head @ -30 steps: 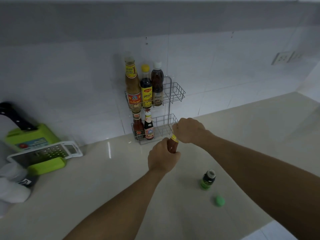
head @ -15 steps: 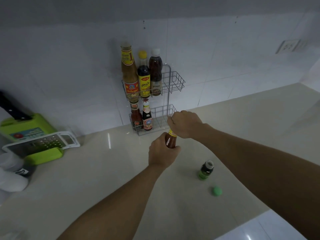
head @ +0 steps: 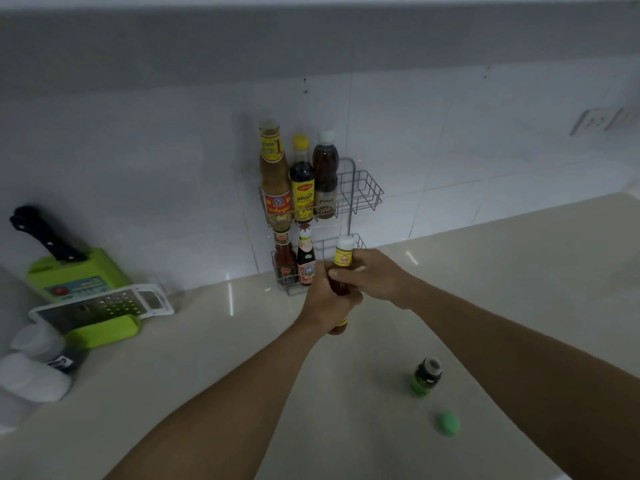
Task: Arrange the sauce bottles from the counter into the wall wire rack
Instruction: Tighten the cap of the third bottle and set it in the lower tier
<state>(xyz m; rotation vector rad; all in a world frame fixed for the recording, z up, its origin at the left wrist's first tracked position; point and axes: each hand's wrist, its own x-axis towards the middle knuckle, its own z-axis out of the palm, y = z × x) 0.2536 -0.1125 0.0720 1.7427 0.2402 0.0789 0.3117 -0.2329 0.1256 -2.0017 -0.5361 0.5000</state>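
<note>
Both hands on one small sauce bottle [head: 341,271], held upright just above the counter [head: 214,358]: glossy reddish-brown body, yellow neck label, white cap showing above the fingers. Left hand [head: 327,299] wrapped around the lower body, right hand [head: 372,273] clamped on the neck just under the cap; bottle base pokes out below the left fist. Directly behind the grip, the wall wire rack [head: 367,188]: thin grey wire, two basket tiers on white glossy tile. Lower tier, just left of the grip, holds two short dark bottles [head: 296,261]; its right part is hidden by the hands. Upper tier above the grip has three tall bottles [head: 301,178] packed left, right half bare wire. Nearer than the grip and to the right, on the smooth beige counter: small green bottle [head: 425,377], uncapped, and a round green cap [head: 449,423] lying apart from it. Far left of the grip: flat metal grater [head: 104,304] with green plastic trim, green knife block [head: 74,271] with a black handle.
</note>
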